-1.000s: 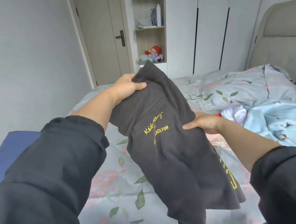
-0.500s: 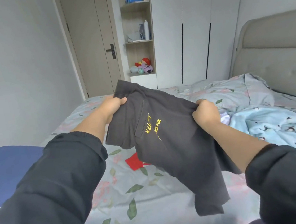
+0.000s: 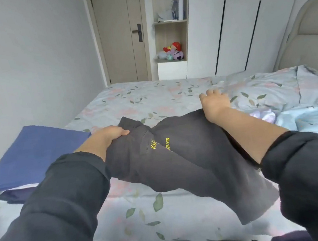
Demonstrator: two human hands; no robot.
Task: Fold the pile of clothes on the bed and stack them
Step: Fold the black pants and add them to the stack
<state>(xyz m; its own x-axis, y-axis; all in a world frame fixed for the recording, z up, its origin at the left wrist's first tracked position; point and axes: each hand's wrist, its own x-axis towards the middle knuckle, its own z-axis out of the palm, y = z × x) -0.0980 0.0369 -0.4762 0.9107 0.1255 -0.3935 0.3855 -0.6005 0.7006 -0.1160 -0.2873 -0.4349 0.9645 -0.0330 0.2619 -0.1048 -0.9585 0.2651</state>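
A dark grey garment (image 3: 187,162) with yellow lettering lies stretched low over the floral bed (image 3: 142,100), its lower end hanging past the bed's near edge. My left hand (image 3: 109,135) grips its left top edge with the fingers curled around the cloth. At the garment's right top edge, my right hand (image 3: 213,102) has its fingers spread and extended over the sheet, the wrist against the cloth. A heap of light blue clothes (image 3: 310,123) and a lilac item (image 3: 262,114) lie to the right.
A folded blue cloth (image 3: 37,151) rests on a darker navy piece (image 3: 15,194) at the bed's left corner. A floral pillow (image 3: 279,87) and padded headboard (image 3: 308,43) are at the right. Beyond the bed stand a door (image 3: 119,34), shelves and white wardrobes.
Both hands have lowered the grey garment from mid-air towards the bed and pulled it wider. My right hand's fist has opened, fingers spread forward. The view tilted down.
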